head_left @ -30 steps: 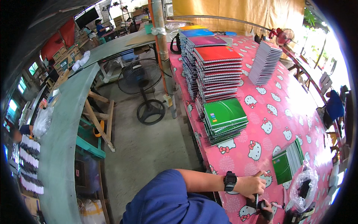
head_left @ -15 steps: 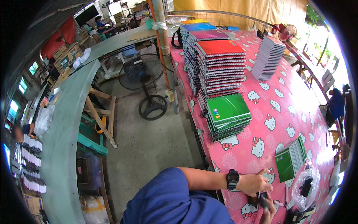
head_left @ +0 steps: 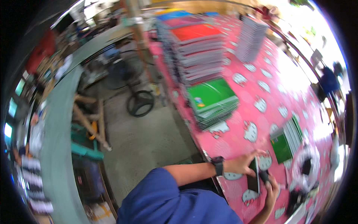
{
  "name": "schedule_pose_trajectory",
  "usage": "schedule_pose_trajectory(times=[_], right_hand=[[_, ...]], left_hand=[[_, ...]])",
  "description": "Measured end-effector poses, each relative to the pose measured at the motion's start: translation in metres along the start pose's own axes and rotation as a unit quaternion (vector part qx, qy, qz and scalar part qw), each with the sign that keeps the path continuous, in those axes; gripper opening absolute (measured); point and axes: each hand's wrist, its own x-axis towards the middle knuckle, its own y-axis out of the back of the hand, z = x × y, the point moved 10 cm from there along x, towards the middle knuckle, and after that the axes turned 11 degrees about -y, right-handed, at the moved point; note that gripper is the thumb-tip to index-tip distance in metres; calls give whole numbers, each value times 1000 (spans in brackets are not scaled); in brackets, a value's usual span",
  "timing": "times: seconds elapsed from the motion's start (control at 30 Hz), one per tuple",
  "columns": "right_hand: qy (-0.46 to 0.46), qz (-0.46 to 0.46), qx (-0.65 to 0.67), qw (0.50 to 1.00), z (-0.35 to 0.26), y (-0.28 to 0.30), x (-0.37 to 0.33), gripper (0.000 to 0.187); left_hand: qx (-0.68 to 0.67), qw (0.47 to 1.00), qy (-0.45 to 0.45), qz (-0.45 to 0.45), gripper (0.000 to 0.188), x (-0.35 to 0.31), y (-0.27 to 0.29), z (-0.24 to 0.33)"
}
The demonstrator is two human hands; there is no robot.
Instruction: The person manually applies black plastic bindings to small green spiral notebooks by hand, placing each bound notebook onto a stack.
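Observation:
My left hand [head_left: 239, 164], a black watch on its wrist, is at a thin dark notebook-like piece [head_left: 253, 183] with a pale edge and some green at its far end. The thumb presses on that piece while the index finger reaches past it. Right beside it, my right hand [head_left: 273, 189] is closed around a black hand-held object [head_left: 264, 176], its kind blurred. A small fanned stack of green notebooks [head_left: 282, 146] lies just beyond my hands. Farther off stands a taller pile of green spiral notebooks [head_left: 212, 95].
Red-topped notebooks [head_left: 197, 33] rise in tall stacks behind the green pile, and a pale stack [head_left: 251, 39] stands to their right. A clear plastic roll [head_left: 294, 168] lies right of my hands on the pink patterned table [head_left: 231, 140]. Left are a floor fan [head_left: 140, 102] and a long greenish table [head_left: 61, 149].
The view has shifted and blurred, so the stacks sit farther left. My hands have drawn apart, and the dark piece between them now shows more of its length.

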Motion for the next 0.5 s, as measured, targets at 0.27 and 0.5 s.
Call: schedule_pose_trajectory(times=[0.27, 0.5], right_hand=[[-29, -18, 41, 999, -4, 0, 25, 64], [-44, -51, 28, 997, -1, -12, 26, 57]], left_hand=[[-240, 958, 150, 41, 24, -25, 5, -44], [-270, 943, 188, 46, 23, -21, -1, -37]])
